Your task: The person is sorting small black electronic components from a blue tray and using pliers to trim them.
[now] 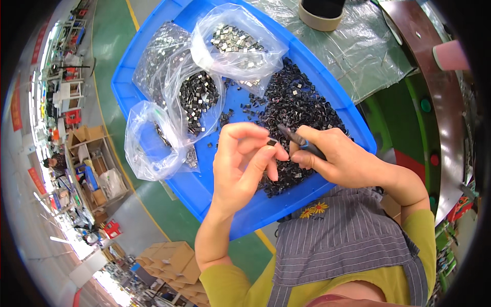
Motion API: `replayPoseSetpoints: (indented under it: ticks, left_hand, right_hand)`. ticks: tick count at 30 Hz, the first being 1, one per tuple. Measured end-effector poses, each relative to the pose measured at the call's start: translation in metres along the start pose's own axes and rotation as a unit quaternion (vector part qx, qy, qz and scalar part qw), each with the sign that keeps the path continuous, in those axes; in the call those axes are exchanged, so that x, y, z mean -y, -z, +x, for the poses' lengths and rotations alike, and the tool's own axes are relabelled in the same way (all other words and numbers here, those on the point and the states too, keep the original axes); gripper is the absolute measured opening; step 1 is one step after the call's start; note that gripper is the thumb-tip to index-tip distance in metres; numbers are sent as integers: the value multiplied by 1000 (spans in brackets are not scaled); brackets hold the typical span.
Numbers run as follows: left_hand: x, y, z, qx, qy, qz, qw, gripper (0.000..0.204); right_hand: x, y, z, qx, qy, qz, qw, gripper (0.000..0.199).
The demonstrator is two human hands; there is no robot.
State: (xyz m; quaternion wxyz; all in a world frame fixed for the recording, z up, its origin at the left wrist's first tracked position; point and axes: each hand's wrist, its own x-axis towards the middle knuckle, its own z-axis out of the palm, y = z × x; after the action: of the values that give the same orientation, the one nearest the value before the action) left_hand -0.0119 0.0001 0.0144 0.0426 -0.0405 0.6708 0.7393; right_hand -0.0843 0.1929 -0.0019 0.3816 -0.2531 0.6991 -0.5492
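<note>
Between the thumb and fingers of my left hand (240, 166) is a small black square part (271, 143), held up above a blue tray (353, 120). My right hand (332, 153) grips a pair of pliers or nippers with dark handles (310, 147); their tip points up and left, close to the small part. Beneath both hands lies a heap of small black parts (291, 100). Clear plastic bags stand open in the tray: one holds black parts (197, 97), another silvery square pieces (235, 40). A third bag (148, 138) lies at the tray's left edge.
A roll of tape (321, 20) stands on the plastic-covered table (353, 56) beyond the tray. At the right is a brown curved surface (434, 87) with a pink cylindrical thing (450, 55). Cardboard boxes (171, 263) are stacked on the floor at lower left.
</note>
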Motion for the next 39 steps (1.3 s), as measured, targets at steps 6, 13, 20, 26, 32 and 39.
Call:
replayPoseSetpoints:
  ticks: [6,13,20,26,32,39]
  left_hand:
    - [10,1,3,3,-12,-80,997,13]
    - [8,-3,5,-21,15,-166,986,11]
    - [12,0,2,-27,22,-112,993,11]
    - [11,0,0,-22,17,-92,995,12]
    - [12,1,1,-23,32,-80,996,11]
    - [10,-3,0,-38,43,-64,996,10]
  right_hand:
    - [-10,-1,-2,-9,94,-63,994,21]
    - [-7,0,0,13,65,-61,996,21]
    - [-8,0,0,21,81,-53,995,21]
    - [-11,0,0,49,79,-15,996,21]
    - [-10,2,0,67,68,-15,995,24]
    - [-4,4,-1,84,37,-16,996,27]
